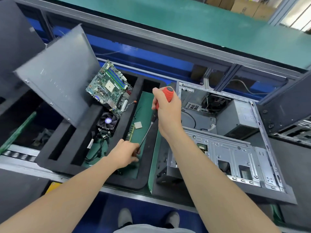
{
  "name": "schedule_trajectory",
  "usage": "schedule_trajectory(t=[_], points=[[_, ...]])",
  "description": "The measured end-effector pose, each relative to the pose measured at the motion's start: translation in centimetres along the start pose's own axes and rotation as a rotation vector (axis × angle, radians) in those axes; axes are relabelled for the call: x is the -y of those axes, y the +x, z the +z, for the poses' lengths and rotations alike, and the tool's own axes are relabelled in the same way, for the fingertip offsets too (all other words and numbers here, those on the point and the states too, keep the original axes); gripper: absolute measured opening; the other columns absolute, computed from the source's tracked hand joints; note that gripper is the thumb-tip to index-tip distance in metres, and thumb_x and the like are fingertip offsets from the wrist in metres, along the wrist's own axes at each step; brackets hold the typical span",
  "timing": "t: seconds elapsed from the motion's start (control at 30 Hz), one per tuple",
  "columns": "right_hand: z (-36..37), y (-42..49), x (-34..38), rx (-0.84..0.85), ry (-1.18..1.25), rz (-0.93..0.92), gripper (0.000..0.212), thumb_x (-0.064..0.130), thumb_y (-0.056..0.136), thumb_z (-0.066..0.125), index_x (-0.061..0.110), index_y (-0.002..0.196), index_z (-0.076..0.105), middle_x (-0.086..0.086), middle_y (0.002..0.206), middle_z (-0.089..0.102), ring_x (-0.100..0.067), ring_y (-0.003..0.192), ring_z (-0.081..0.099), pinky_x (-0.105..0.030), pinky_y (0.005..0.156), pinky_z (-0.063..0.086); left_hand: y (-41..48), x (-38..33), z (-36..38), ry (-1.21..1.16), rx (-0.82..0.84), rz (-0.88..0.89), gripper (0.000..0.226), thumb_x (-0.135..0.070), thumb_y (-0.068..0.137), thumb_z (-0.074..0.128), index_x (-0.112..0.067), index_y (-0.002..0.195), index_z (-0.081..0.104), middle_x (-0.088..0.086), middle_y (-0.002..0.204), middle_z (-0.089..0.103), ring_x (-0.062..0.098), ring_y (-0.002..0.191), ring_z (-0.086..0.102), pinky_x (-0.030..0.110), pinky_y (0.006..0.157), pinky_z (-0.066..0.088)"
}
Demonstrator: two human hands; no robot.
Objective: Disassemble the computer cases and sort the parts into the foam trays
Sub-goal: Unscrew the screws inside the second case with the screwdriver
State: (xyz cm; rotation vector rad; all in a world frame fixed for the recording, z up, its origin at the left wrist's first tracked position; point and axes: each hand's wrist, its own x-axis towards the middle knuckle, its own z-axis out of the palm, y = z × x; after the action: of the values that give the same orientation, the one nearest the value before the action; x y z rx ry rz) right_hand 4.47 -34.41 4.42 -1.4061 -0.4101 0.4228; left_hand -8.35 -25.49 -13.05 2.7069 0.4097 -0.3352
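Red screwdriver handle sits in the right hand, with the fingers curled tight round it. The left hand pinches the thin metal tip, low over the black foam tray. In the tray are a motherboard, a cooler fan, a memory stick and a square chip. The open computer case lies just beside the tray.

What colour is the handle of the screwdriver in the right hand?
Red, with a dark grey end cap on the screwdriver handle; head view.
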Motion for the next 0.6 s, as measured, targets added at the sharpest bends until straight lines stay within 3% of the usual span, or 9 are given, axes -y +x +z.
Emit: schedule_trajectory(t=[0.1, 0.17, 0.27, 0.33, 0.47, 0.6], points=[[-0.3, 0.2, 0.6, -0.009, 0.023, -0.019, 0.017, 0.019, 0.094, 0.067, 0.017, 0.082, 0.054, 0.004, 0.064, 0.052, -0.016, 0.057, 0.046, -0.025, 0.057, 0.043, -0.1, -0.4, -1.3, -0.24, -0.09, 0.03, 0.023, -0.035, 0.087, 0.079, -0.026, 0.103, 0.066, -0.014, 0.095, 0.068, 0.012, 0.094, 0.062, 0.031, 0.09, 0.045], [-0.8, 0.6, 1.7, -0.031, 0.05, -0.046, 0.018, 0.017, 0.095, 0.067, 0.016, 0.083, 0.053, 0.003, 0.063, 0.052, -0.015, 0.056, 0.046, -0.025, 0.06, 0.044, -0.2, -1.3, -3.1, -0.434, -0.182, 0.083, 0.013, -0.021, 0.088, 0.074, -0.028, 0.097, 0.068, -0.016, 0.09, 0.069, 0.003, 0.083, 0.062, 0.025, 0.08, 0.049], [-1.9, 1.4, 4.3, -0.068, 0.112, -0.108, 0.018, 0.015, 0.097, 0.067, 0.015, 0.086, 0.053, 0.001, 0.064, 0.053, -0.018, 0.057, 0.047, -0.032, 0.066, 0.046, -0.1, -3.1, -6.6, -0.56, -0.323, 0.127, 0.02, -0.016, 0.087, 0.071, -0.035, 0.086, 0.064, -0.017, 0.079, 0.066, 0.003, 0.065, 0.055, 0.013, 0.065, 0.041], [-2.9, 1.9, 6.6, -0.089, 0.157, -0.165, 0.017, 0.013, 0.098, 0.066, 0.014, 0.087, 0.053, -0.001, 0.065, 0.053, -0.02, 0.057, 0.047, -0.038, 0.069, 0.045, 0.5, -4.4, -9.0, -0.617, -0.388, 0.153, 0.017, -0.017, 0.09, 0.069, -0.034, 0.087, 0.067, -0.018, 0.077, 0.066, 0.003, 0.06, 0.053, 0.01, 0.062, 0.039], [-5.2, 2.2, 11.6, -0.115, 0.206, -0.294, 0.019, 0.009, 0.098, 0.065, 0.013, 0.084, 0.053, -0.004, 0.065, 0.051, -0.024, 0.058, 0.044, -0.042, 0.07, 0.042, 1.9, -7.6, -13.0, -0.643, -0.469, 0.274, 0.014, -0.017, 0.097, 0.068, -0.028, 0.102, 0.074, -0.018, 0.091, 0.07, 0.001, 0.079, 0.063, 0.013, 0.075, 0.046], [-7.7, 1.6, 16.3, -0.083, 0.201, -0.43, 0.019, 0.007, 0.101, 0.062, 0.01, 0.087, 0.051, -0.005, 0.066, 0.049, -0.023, 0.056, 0.043, -0.043, 0.068, 0.041, 3.1, -11.4, -15.8, -0.719, -0.455, 0.38, 0.022, -0.019, 0.098, 0.069, -0.038, 0.109, 0.075, -0.008, 0.102, 0.07, 0.012, 0.092, 0.066, 0.02, 0.084, 0.052]])
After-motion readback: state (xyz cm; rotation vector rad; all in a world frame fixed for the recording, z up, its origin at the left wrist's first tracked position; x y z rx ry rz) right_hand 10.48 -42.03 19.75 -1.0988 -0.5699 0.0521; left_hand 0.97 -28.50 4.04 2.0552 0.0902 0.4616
